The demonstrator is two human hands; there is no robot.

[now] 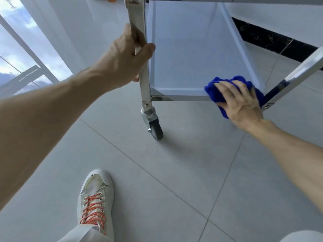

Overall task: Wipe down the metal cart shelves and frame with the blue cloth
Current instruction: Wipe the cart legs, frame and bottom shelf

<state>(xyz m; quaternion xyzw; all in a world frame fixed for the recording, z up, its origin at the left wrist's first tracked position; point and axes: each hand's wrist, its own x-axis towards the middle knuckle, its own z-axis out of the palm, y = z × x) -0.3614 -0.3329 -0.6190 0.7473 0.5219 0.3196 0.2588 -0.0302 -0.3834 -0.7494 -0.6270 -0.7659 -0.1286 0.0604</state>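
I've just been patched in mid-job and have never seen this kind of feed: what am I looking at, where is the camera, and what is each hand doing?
There is no machine here: a person works with bare hands, and the single picture comes from a camera on their head, looking forward and down. The left hand grips an upright leg of a metal cart. The right hand presses a blue cloth against the near right corner of the cart's bottom shelf, at its front rim. Nothing else shows on that shelf. Below are a caster wheel, the grey tiled floor and the person's shoe.
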